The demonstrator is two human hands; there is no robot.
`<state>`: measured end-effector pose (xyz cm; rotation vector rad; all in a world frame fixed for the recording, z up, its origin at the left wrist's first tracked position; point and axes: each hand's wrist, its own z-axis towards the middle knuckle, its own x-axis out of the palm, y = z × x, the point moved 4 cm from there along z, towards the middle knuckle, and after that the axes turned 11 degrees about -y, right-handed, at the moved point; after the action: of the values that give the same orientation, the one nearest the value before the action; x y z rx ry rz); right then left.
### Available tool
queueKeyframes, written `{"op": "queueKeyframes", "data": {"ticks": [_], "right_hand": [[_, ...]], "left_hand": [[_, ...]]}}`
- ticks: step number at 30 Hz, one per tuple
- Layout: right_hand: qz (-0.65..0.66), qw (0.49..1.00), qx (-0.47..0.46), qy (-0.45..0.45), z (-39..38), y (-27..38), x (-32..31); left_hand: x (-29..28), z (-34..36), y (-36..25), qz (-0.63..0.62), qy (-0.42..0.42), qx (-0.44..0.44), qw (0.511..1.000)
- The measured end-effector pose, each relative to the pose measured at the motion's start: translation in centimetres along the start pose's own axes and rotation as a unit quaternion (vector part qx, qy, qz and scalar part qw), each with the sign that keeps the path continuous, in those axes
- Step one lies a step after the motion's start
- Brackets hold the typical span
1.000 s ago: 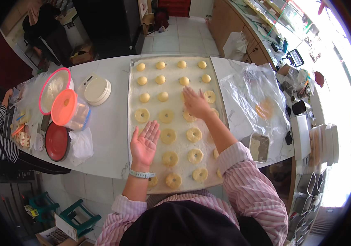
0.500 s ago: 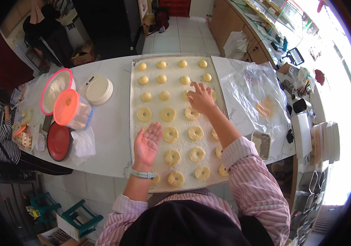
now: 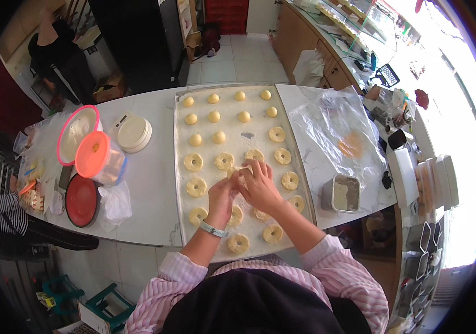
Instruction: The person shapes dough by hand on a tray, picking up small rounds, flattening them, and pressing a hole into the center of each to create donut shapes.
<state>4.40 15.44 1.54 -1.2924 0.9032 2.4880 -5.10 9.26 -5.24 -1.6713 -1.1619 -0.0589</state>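
My left hand and my right hand meet above the middle of a floured tray. Their fingers are closed together around a piece of dough, mostly hidden by the fingers. On the far part of the tray sit several round dough balls in rows. Nearer me lie several flattened dough rings, each with a hole at its centre; my hands and forearms cover some. A bare grey patch shows in the flour right of the nearest dough balls.
Left on the table are a pink-rimmed bowl, an orange-lidded tub, a white scale and a red round pan. At right lie a plastic sheet and a metal tin. Two other people stand at left.
My right hand has left the third row and come back toward me, meeting my left hand, which was palm up and open. The dough ball there is gone from its spot.
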Motion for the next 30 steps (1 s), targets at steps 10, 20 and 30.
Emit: {"op": "queueKeyframes", "data": {"ticks": [10, 20, 30], "right_hand": [[0.283, 0.933, 0.219, -0.044, -0.4, -0.6, -3.5], [0.357, 0.895, 0.254, -0.087, -0.5, -1.3, -4.7], [0.388, 0.851, 0.348, -0.062, -1.2, -2.4, -5.3]], "left_hand": [[3.1, -1.0, -2.6, 0.102, 0.113, 0.054, 0.987], [3.9, -2.2, -4.2, 0.059, 0.049, 0.106, 0.991], [3.6, -2.2, -4.6, 0.051, 0.104, 0.008, 0.993]]}}
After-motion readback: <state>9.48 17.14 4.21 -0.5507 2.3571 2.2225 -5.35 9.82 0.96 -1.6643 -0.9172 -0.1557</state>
